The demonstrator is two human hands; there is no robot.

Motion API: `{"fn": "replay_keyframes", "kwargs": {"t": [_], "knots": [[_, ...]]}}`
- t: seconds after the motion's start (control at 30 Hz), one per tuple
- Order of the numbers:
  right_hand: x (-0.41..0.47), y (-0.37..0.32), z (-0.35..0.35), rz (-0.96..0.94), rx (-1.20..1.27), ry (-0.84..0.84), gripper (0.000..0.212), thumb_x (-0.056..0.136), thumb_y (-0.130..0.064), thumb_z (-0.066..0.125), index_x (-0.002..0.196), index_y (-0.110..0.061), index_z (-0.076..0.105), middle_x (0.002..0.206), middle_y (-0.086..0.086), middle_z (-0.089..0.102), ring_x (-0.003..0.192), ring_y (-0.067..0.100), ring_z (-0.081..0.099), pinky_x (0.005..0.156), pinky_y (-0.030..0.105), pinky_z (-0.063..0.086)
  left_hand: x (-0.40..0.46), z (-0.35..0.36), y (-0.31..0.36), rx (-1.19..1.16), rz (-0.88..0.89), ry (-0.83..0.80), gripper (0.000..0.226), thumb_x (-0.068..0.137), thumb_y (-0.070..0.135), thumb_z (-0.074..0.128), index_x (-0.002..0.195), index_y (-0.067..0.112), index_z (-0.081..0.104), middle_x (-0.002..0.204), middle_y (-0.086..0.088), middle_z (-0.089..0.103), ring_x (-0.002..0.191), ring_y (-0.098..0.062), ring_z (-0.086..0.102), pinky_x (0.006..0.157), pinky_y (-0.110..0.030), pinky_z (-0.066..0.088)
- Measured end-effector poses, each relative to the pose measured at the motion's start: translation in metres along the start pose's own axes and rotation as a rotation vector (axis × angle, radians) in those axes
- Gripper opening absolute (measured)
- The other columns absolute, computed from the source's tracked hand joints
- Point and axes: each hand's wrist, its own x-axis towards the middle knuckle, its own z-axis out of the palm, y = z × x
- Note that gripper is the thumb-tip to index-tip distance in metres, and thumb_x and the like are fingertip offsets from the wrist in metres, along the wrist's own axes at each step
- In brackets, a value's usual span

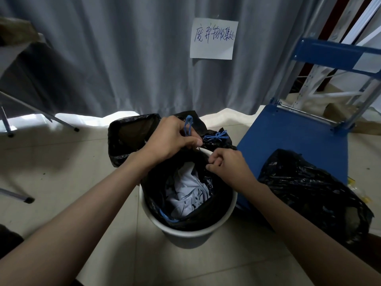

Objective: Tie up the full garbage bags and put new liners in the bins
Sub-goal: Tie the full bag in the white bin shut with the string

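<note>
A white round bin (186, 234) stands on the floor in the middle, lined with a black garbage bag (156, 195) that holds white crumpled waste (185, 195). My left hand (173, 139) is above the bin's far rim, shut on a blue drawstring loop (188, 125) of the bag. My right hand (228, 168) pinches the bag's black edge at the far right rim. A second blue drawstring length (167, 217) shows at the bag's near edge.
Behind the bin stands another bin lined with a black bag (132, 135), and a tied black bag with a blue bow (216, 137). A full black bag (309, 193) lies on a blue cart (292, 145) to the right. Grey curtain with a paper sign (213, 38) behind.
</note>
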Motion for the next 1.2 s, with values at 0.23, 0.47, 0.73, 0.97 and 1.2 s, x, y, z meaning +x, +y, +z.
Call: {"fn": "replay_keyframes", "kwargs": {"t": [0.23,0.47,0.73,0.97,1.2], "knots": [[0.003,0.006,-0.001,0.038,-0.005,0.019,0.025,0.079,-0.013,0.078,0.062,-0.019,0.06,0.062,-0.009,0.06,0.061,0.01,0.058,0.068,0.033,0.056,-0.001,0.0,0.002,-0.03,-0.015,0.038,0.009,0.076,0.012,0.08,0.069,0.015,0.076,0.065,-0.002,0.073,0.061,-0.015,0.071,0.069,-0.024,0.057],[-0.004,-0.004,-0.01,-0.012,-0.102,0.058,0.02,0.078,-0.018,0.076,0.079,-0.021,0.056,0.079,-0.002,0.06,0.075,0.017,0.059,0.069,0.039,0.052,-0.006,-0.009,0.0,0.005,-0.051,0.029,0.01,0.075,0.015,0.083,0.084,0.014,0.079,0.074,-0.001,0.075,0.076,-0.013,0.072,0.077,-0.022,0.055],[-0.047,-0.055,-0.029,-0.284,0.119,-0.256,0.023,0.087,-0.036,0.073,0.075,-0.016,0.075,0.057,-0.006,0.062,0.053,0.002,0.047,0.056,0.012,0.035,-0.035,-0.036,-0.018,0.151,-0.116,0.075,0.039,0.063,0.034,0.091,0.087,0.018,0.065,0.076,0.004,0.071,0.067,-0.009,0.065,0.066,-0.019,0.049],[-0.081,-0.065,-0.016,-0.499,-0.06,-0.431,0.015,0.075,-0.029,0.083,0.088,-0.022,0.079,0.073,-0.015,0.062,0.078,-0.012,0.052,0.069,0.006,0.034,-0.081,-0.039,0.004,0.162,-0.033,-0.223,0.021,0.073,0.04,0.083,0.072,0.02,0.076,0.07,0.007,0.072,0.067,0.001,0.064,0.061,-0.011,0.044],[-0.086,-0.062,-0.025,-0.396,-0.062,-0.31,0.003,0.085,-0.017,0.074,0.085,-0.015,0.076,0.064,-0.013,0.055,0.068,-0.014,0.053,0.063,0.005,0.036,-0.104,-0.01,0.013,0.3,0.073,-0.429,0.023,0.067,0.047,0.084,0.077,0.027,0.076,0.077,0.013,0.072,0.074,-0.003,0.066,0.074,-0.034,0.054]]}}
